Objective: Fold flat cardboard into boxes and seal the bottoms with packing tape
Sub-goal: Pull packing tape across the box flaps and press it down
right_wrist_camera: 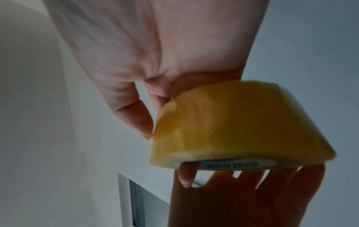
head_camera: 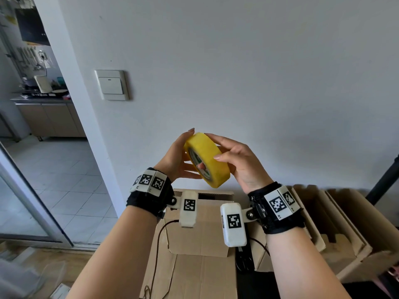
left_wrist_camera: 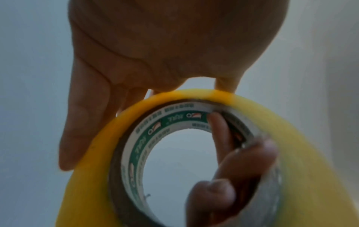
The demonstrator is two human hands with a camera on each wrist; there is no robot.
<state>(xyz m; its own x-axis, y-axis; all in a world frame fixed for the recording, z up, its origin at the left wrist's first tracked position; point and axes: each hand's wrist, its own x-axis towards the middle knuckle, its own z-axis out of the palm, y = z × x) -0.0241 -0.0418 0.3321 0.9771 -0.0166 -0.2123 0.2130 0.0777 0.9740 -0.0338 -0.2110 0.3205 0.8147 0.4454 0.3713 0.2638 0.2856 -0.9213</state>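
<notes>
I hold a yellow roll of packing tape (head_camera: 210,157) up in front of the wall, tilted, between both hands. My right hand (head_camera: 234,160) pinches it: the thumb lies on the outer yellow band and its fingers reach through the printed core, as the left wrist view of the roll (left_wrist_camera: 91,184) shows. My left hand (head_camera: 183,155) lies with straight, spread fingers against the roll's side face. In the right wrist view the roll (right_wrist_camera: 233,126) hangs under my right hand (right_wrist_camera: 155,73), and the left hand (right_wrist_camera: 242,199) is behind it. Below stands a cardboard box (head_camera: 200,229) with its flaps folded.
More cardboard boxes (head_camera: 336,223) stand open to the right against the wall. Black scissors (head_camera: 244,260) lie in the gap between the boxes. A light switch (head_camera: 112,85) is on the wall, and a doorway to a kitchen opens at the left.
</notes>
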